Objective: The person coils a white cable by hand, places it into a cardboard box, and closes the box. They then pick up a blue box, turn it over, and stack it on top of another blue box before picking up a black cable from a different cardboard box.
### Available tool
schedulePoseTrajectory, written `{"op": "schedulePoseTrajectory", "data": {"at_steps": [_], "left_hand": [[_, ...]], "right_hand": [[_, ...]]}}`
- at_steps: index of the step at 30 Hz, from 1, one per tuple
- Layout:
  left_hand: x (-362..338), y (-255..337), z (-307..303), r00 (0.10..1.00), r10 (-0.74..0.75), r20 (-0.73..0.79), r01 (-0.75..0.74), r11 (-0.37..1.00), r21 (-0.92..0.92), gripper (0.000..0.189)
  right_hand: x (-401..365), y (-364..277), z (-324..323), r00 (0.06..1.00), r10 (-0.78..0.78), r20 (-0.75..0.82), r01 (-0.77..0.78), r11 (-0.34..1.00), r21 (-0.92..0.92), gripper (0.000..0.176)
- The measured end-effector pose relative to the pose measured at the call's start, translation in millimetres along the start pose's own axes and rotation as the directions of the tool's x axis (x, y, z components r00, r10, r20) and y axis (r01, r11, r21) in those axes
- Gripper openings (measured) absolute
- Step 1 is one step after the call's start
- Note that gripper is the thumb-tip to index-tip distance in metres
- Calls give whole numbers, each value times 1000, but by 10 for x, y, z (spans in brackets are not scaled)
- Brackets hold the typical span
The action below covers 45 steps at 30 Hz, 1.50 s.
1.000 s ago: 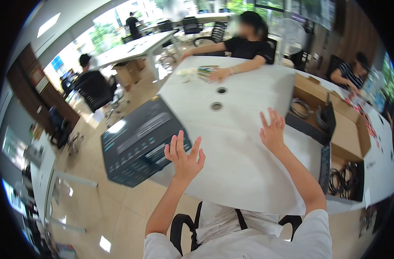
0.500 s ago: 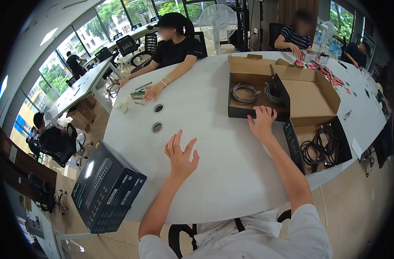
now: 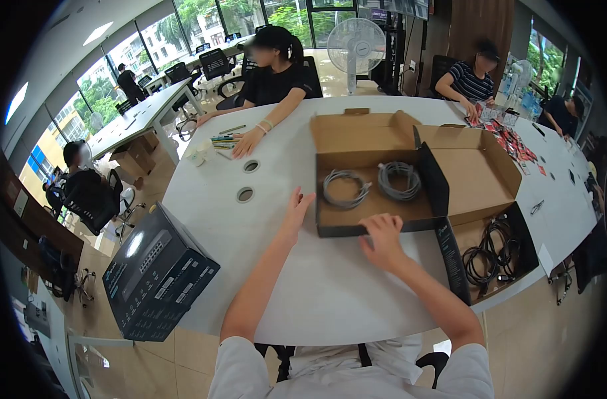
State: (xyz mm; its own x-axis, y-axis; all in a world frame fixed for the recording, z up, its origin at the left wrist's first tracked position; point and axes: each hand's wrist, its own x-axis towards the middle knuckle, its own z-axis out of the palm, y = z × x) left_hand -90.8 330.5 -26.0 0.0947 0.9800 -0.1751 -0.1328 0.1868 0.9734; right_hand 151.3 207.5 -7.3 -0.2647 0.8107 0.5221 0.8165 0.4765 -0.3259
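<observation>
An open cardboard box [image 3: 330, 231], black outside and brown inside, lies in front of me with two coiled grey cables [image 3: 344, 189] in it. My right hand [image 3: 385, 243] has its fingers hooked over the front wall of this box, thumb outside. Just off the box's left wall is my left hand [image 3: 297, 214], open, fingers stretched toward the wall. A second open box [image 3: 455, 266] to the right holds coiled black cables [image 3: 489, 256]. Both lids are folded back.
A tall dark printed carton [image 3: 160, 272] stands at the table's left edge. Across the white table [image 3: 277, 146], a person's hand [image 3: 247, 143] rests by some pens [image 3: 223, 141]. Red packets [image 3: 512, 143] and another person are at the far right.
The box with grey cables has come nearer and to the left, with my right hand on its front wall. My left hand has moved up and right to the box's left side.
</observation>
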Motion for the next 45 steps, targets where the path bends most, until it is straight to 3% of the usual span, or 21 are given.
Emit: {"op": "schedulePoseTrajectory", "data": {"at_steps": [3, 4, 5, 7, 10, 12, 15, 18, 20, 23, 26, 29, 38, 41, 45], "left_hand": [[-21, -13, 49, 988, 106, 108, -112, 993, 46, 98], [-4, -84, 13, 967, 184, 176, -209, 969, 135, 97], [-38, -56, 2, 969, 158, 192, -184, 975, 126, 96], [-127, 27, -108, 973, 114, 202, -138, 985, 108, 94], [-297, 56, -232, 968, 197, 153, -219, 964, 147, 94], [-414, 44, -469, 983, 131, 127, -145, 983, 113, 94], [-723, 120, -859, 989, 97, 113, -108, 989, 98, 95], [-1140, 246, -1032, 992, 64, 112, -83, 981, 173, 95], [-1353, 265, -1167, 990, 72, 121, -107, 944, 311, 91], [-1528, 358, -1237, 987, -30, 160, -24, 947, 321, 86], [-1353, 244, -1333, 994, 59, 96, -97, 885, 456, 88], [-1208, 344, -1240, 992, 128, 7, -116, 875, 470, 94], [-561, 219, -1050, 961, 278, -10, -275, 954, 120, 85], [-531, 204, -1035, 920, 392, 20, -391, 909, 147, 79], [-501, 74, -1038, 925, 375, -64, -374, 927, 21, 69]], "right_hand": [[-69, -99, -93, 990, -115, 78, 107, 989, 99, 45], [-79, -128, -146, 985, -144, 93, 128, 980, 154, 48], [-82, -164, -184, 979, -176, 106, 150, 965, 213, 52], [-63, -116, -251, 991, -132, 16, 128, 981, 149, 55], [65, 29, -433, 993, -59, -107, 64, 997, 50, 55], [107, 206, -460, 975, 3, -222, -7, 1000, -13, 50], [62, 630, -459, 956, 178, -234, -189, 982, -24, 47], [13, 929, -352, 881, 472, -19, -440, 835, 331, 52], [37, 958, -269, 798, 567, 202, -567, 595, 570, 56], [150, 897, -153, 767, 551, 329, -627, 536, 566, 61], [338, 723, -85, 797, 515, 317, -596, 584, 551, 61], [518, 551, -37, 829, 481, 286, -554, 631, 543, 61], [649, 764, 180, 825, 497, 268, -549, 596, 585, 59], [687, 912, 255, 844, 477, 244, -505, 555, 661, 58], [698, 1011, 302, 861, 455, 227, -453, 484, 749, 58]]}}
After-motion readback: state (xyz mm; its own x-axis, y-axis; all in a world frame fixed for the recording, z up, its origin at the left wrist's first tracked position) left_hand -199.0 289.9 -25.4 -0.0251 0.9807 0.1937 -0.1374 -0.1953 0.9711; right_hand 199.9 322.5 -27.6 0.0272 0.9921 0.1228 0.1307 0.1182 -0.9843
